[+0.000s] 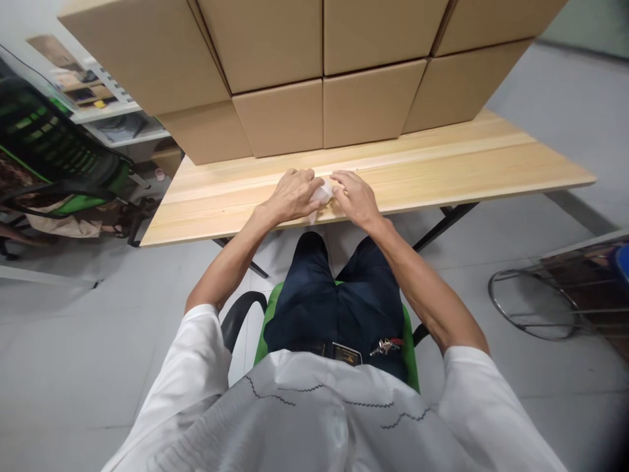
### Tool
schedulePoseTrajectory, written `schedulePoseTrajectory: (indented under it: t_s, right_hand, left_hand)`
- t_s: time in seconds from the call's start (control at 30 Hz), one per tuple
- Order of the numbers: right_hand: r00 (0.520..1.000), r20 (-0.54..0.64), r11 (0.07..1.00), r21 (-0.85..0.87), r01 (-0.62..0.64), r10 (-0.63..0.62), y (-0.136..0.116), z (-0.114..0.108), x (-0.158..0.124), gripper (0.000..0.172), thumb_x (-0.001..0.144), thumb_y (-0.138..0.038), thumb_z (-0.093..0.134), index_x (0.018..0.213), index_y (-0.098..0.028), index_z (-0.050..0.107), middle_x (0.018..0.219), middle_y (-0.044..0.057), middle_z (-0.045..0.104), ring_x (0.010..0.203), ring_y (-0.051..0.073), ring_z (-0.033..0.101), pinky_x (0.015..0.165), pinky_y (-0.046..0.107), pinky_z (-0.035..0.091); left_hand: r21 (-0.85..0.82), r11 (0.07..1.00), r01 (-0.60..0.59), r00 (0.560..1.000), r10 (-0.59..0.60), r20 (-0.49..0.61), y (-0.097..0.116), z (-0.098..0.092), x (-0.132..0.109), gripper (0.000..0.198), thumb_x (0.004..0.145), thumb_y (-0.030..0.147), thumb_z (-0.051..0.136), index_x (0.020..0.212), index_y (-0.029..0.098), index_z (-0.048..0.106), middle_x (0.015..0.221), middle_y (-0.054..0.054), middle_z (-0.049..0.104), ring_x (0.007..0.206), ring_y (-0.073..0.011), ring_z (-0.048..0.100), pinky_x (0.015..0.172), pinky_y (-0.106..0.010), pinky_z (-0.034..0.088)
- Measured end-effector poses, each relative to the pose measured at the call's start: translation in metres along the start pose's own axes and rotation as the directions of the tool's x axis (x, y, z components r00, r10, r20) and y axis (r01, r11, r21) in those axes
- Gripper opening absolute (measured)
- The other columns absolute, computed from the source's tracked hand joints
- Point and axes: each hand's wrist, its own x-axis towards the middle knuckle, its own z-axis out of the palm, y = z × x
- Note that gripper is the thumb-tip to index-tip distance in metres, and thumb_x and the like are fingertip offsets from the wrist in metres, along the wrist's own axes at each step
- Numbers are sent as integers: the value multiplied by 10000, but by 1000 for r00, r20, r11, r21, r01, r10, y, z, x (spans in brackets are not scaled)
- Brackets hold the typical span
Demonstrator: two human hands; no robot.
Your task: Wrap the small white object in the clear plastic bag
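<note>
A small, crumpled, whitish translucent piece point(322, 193) lies between my two hands near the front edge of the wooden table point(442, 170). On its left side, my left hand point(293, 195) has its fingers curled round it, the thumb and fingertips pressed on it. My right hand point(356, 198) is at its other side, with bent fingers and the fingertips touching or very near its edge. Part of the piece hangs down by the table edge. Whether anything is inside it cannot be made out.
Stacked cardboard boxes point(278, 118) stand along the table's back. A black and green chair point(59, 151) and white shelves point(111, 115) are at the left. At the lower right, a round metal stool frame point(533, 331) is on the floor.
</note>
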Motion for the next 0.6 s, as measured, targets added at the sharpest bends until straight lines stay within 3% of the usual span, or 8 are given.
schedulePoseTrajectory:
  t_s: [0.13, 0.3, 0.47, 0.6]
  right_hand:
    - [985, 158, 992, -91, 91, -75, 7, 7, 26, 647, 1137, -256, 535, 1762, -195, 689, 1882, 145, 659, 1741, 386, 604, 1486, 648, 448]
    - [945, 324, 976, -190, 107, -40, -9, 8, 39, 648, 1149, -191, 528, 1783, -229, 660, 1755, 123, 770, 1535, 392, 709, 1308, 599, 575]
    - [968, 224, 933, -359, -26, 113, -26, 8, 40, 359, 1209, -237, 549, 1427, -200, 832, 1456, 202, 861, 1416, 418, 737, 1154, 533, 616]
    - [952, 27, 918, -275, -286, 305, -12, 11, 44, 258, 1188, -211, 574, 1336, -211, 785, 1347, 179, 865, 1280, 395, 787, 1124, 521, 623]
  left_hand:
    - [52, 997, -56, 998, 58, -35, -2, 10, 1, 345, 1098, 182, 606, 1369, 133, 812, 1289, -231, 797, 1225, -396, 760, 1141, -577, 539]
    - [77, 990, -119, 989, 125, -79, -7, 20, -1, 290, 1128, 134, 546, 1279, 180, 790, 1231, -173, 807, 1294, -357, 728, 1334, -635, 503]
    - [72, 995, -71, 993, 77, -92, -15, 22, -9, 198, 1202, 247, 558, 1217, 235, 756, 1181, -108, 793, 1332, -327, 714, 1515, -694, 351]
    - [35, 999, -32, 995, 35, -92, -27, 30, -16, 252, 1208, 289, 538, 1123, 243, 771, 1118, -100, 771, 1318, -329, 722, 1524, -699, 337]
